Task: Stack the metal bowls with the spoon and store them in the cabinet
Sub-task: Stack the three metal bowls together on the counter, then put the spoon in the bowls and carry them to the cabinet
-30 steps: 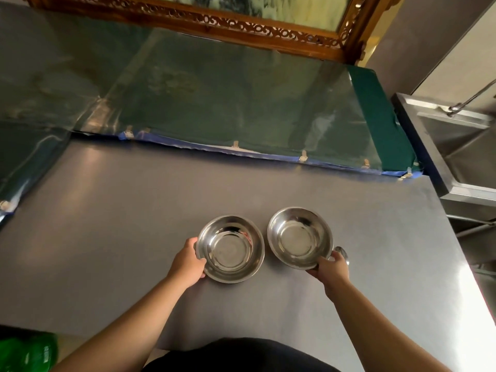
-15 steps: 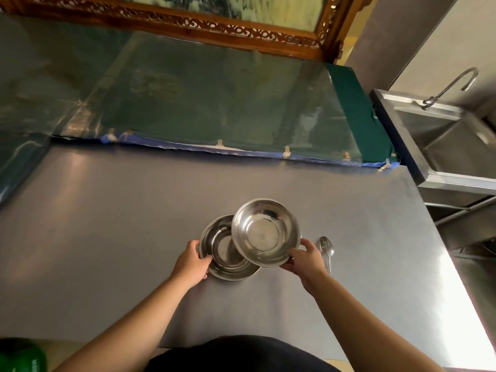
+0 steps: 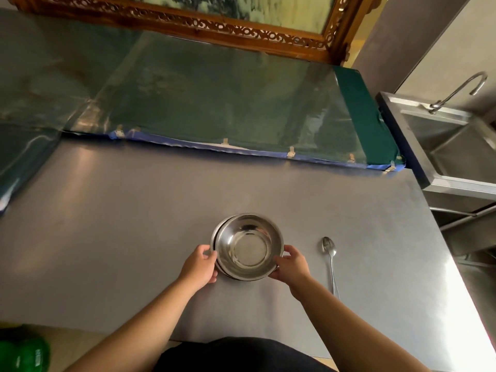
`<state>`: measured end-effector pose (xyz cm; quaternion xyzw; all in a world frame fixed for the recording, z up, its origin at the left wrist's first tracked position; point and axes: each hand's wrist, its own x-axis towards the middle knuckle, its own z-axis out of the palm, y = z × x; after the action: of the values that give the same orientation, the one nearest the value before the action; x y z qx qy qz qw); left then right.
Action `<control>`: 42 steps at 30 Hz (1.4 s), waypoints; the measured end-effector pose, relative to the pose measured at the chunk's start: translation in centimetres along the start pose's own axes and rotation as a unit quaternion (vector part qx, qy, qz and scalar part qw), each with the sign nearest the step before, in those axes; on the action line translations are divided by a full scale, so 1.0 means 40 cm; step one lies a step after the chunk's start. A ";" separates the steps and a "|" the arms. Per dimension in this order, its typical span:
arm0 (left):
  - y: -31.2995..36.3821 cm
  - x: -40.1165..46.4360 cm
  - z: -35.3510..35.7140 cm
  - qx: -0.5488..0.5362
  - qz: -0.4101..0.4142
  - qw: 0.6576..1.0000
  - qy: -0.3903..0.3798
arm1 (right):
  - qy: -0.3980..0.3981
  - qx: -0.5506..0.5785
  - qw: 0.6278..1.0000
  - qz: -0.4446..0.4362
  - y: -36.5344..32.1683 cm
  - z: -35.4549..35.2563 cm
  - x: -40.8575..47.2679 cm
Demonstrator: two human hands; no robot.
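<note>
Grey and matte, the tabletop point(image 3: 134, 224) fills most of the view, with a green sheet under clear plastic point(image 3: 228, 103) along its far edge and a carved wooden frame point(image 3: 188, 20) behind that. Off the right edge stands a steel sink point(image 3: 442, 146) with a curved faucet point(image 3: 459, 89).

Near the front edge, slightly right of centre, the two metal bowls point(image 3: 248, 247) sit nested, mouths up, the upper bowl shifted a little to the right so the lower one's rim shows as a crescent on the left. The left hand point(image 3: 200, 265) has its grip closed on the left rims, fingers curled against the lower bowl. The right hand point(image 3: 291, 265) grasps the upper bowl's right rim, thumb over the edge.

The metal spoon point(image 3: 330, 261) lies flat to the right of the bowls, apart from them and untouched. Its long axis runs from front to back, its scoop toward the far edge and its handle toward the person.
</note>
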<state>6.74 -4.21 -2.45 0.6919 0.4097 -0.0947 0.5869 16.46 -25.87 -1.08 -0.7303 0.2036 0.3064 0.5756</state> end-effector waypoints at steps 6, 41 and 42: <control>-0.014 -0.016 -0.002 0.004 0.005 1.000 -0.026 | 0.010 -0.045 0.999 0.007 0.000 0.010 -0.002; -0.016 -0.037 0.080 -0.028 -0.051 0.996 0.074 | 0.138 -0.481 0.866 -0.015 0.052 -0.344 0.114; -0.015 -0.032 0.086 -0.044 -0.063 0.994 0.079 | 0.132 -0.474 0.870 -0.011 0.053 -0.346 0.118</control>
<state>6.72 -7.85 -3.10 0.6439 0.5010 -0.0583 0.5752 21.47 -39.50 -3.75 -0.9513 0.1002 0.2605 0.1307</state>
